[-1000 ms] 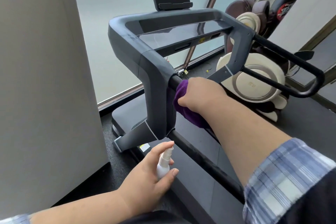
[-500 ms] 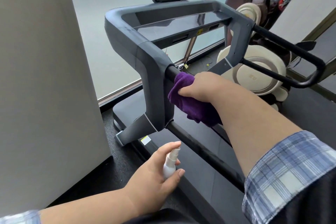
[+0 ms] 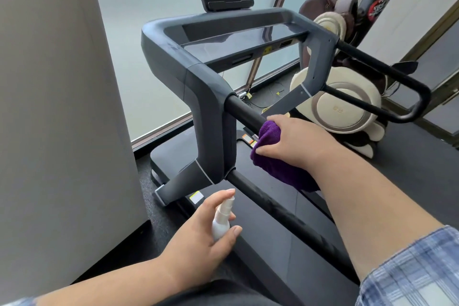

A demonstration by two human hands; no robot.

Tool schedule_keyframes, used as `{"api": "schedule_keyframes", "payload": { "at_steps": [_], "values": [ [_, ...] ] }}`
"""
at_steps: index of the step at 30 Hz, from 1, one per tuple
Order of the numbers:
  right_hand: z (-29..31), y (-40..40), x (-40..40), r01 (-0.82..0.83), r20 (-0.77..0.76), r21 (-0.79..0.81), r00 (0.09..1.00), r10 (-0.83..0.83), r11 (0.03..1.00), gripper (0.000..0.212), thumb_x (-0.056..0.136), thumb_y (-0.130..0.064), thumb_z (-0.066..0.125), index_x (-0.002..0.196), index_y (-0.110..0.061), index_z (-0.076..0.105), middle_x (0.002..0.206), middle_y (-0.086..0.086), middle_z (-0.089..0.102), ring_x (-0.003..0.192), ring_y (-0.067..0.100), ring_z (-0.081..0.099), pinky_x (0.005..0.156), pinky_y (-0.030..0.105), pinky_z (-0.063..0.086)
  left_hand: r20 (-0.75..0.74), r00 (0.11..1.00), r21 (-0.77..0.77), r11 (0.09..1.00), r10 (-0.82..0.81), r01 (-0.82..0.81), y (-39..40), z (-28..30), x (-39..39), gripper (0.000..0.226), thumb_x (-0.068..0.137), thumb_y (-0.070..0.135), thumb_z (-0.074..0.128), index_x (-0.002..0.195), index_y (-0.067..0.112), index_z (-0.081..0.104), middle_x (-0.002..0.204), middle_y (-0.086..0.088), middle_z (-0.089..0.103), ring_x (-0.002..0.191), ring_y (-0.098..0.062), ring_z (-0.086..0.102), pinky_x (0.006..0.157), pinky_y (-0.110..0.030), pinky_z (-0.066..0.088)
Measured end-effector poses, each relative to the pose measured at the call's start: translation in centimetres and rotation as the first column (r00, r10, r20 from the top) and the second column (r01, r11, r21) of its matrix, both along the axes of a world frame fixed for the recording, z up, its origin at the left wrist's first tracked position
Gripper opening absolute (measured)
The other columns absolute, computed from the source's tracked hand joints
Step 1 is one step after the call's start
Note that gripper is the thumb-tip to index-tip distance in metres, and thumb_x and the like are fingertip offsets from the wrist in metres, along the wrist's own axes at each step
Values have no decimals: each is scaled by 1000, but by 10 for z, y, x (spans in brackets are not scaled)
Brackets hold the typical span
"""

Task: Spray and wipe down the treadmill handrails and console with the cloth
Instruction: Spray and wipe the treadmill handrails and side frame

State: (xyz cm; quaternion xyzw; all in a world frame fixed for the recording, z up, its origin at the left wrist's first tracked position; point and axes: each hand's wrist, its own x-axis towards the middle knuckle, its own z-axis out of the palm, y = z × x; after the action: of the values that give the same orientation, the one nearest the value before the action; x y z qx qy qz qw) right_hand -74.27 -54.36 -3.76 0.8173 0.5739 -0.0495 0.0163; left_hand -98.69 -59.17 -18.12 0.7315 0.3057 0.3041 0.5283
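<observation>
Sliding back from the upright, right hand (image 3: 295, 140) grip clenching purple cloth (image 3: 270, 146) seemingly around handrail (image 3: 244, 113), left hand (image 3: 201, 238) grasping spray bottle (image 3: 222, 218)

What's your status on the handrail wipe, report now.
Right hand grips purple cloth, wrapped on near handrail. Left hand holds spray bottle low, nozzle up. Console not being touched. Nothing in the way.

Soft daylight is admitted through the frosted window (image 3: 149, 32) ahead; the scene is evenly lit, shadows are faint. Straight lines are bent near the edges, and slight blur is perhaps present throughout.
</observation>
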Motion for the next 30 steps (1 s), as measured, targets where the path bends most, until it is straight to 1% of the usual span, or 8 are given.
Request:
{"api": "schedule_keyframes", "payload": {
  "at_steps": [2,5,9,12,15,21,25,30],
  "values": [
    [-4,8,-6,22,103,-9,994,-21,1000,60,69,-76,60,109,-32,54,93,-9,60,87,23,59,75,38,53,-3,1000,-15,1000,26,-26,3,-2,-4,60,86,39,67,128,67,34,107,28,56,78,2,59,72,-10,45],
    [-7,25,-16,29,135,72,990,-38,997,44,72,-66,62,92,-27,52,85,-6,59,80,25,58,65,35,49,5,999,-42,998,41,-41,7,-3,-6,62,87,35,69,129,66,36,106,25,57,69,-1,58,69,-14,47],
    [-4,62,-37,0,75,125,997,-10,992,43,76,-60,66,93,-25,49,82,-4,53,80,27,53,68,36,45,19,998,-72,996,53,-52,7,-5,-6,60,84,41,67,129,66,37,105,26,57,70,5,58,69,-18,48],
    [-3,88,-50,-7,60,116,998,0,993,51,79,-59,68,106,-22,48,94,-2,53,84,29,50,69,38,44,9,998,-87,995,59,-58,5,-10,-7,60,81,50,66,132,64,36,105,26,58,70,5,58,72,-16,48],
    [-1,98,-51,-4,63,84,998,-1,996,59,77,-54,72,116,-19,44,95,-1,53,83,29,49,66,38,42,-9,999,-93,994,51,-51,4,-15,-6,63,79,55,64,135,60,36,107,23,59,63,0,55,70,-23,50],
    [2,90,-38,-22,54,-31,998,23,999,29,71,-38,64,88,-20,50,82,-2,57,70,22,56,58,30,39,-34,999,-106,994,13,-16,-1,-15,8,63,78,55,64,135,62,36,107,25,59,76,-2,60,74,-23,49],
    [3,67,-28,-12,48,-47,999,14,999,24,68,-38,61,78,-22,47,77,-2,56,65,19,53,58,30,41,-40,999,-77,997,9,-12,-2,-9,18,60,80,54,64,131,65,36,107,25,60,81,-1,62,75,-20,48],
    [1,14,-10,31,61,-7,998,-30,1000,25,71,-40,61,76,-23,42,73,-3,54,60,17,48,51,28,35,6,1000,-57,998,-16,17,3,8,37,59,88,32,69,128,64,40,102,20,59,66,-4,56,68,-32,48]
  ]
}}
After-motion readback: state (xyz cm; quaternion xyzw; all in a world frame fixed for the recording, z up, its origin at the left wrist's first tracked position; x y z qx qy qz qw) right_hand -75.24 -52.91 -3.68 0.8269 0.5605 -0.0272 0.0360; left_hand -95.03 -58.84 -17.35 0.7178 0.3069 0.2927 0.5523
